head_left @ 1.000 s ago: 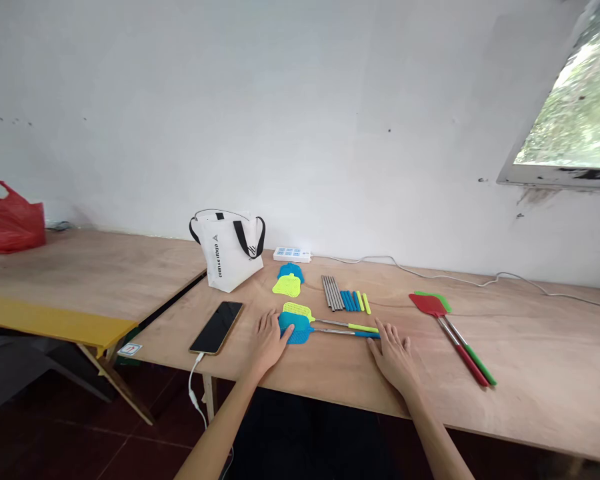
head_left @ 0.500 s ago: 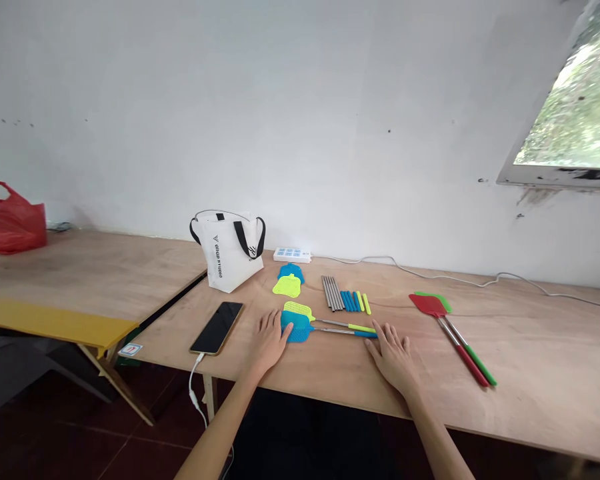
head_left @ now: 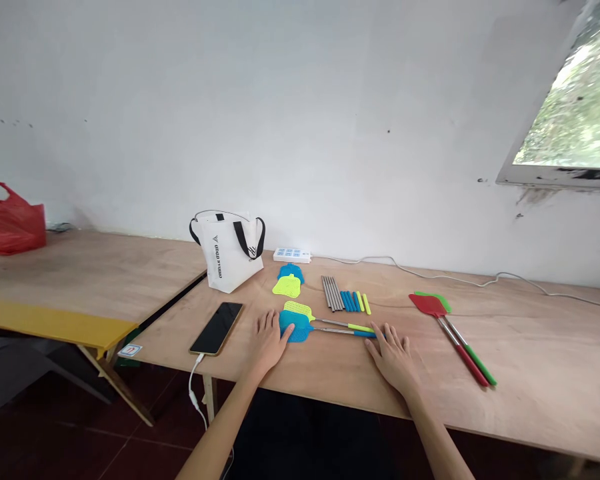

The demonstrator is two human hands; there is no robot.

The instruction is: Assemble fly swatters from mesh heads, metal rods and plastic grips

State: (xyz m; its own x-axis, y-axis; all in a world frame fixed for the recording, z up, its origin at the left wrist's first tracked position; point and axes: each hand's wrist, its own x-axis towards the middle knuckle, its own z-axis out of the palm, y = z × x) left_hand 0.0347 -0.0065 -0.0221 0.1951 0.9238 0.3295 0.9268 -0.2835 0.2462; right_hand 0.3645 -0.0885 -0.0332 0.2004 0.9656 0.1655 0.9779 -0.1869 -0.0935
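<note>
My left hand [head_left: 270, 340] rests open on the table, its thumb at the edge of the blue fly swatter's head [head_left: 296, 326]. Fingers spread, my right hand [head_left: 394, 355] lies flat at the handle end of the blue swatter and of the yellow-green fly swatter [head_left: 299, 309], covering their tips. Whether it touches both handles I cannot tell. Behind them sit loose swatter heads, one blue [head_left: 291, 271] and one yellow-green [head_left: 287, 287]. Several grey metal tubes [head_left: 333, 294] lie side by side, next to blue grips [head_left: 350, 301] and yellow-green grips [head_left: 363, 303].
To the right lie a red fly swatter [head_left: 427, 305] and a green fly swatter [head_left: 473, 353]. A phone [head_left: 217, 328] with a white cable lies at left, near a white bag [head_left: 233, 257]. A power strip [head_left: 292, 255] stands by the wall; a red plastic bag [head_left: 11, 223] sits far left.
</note>
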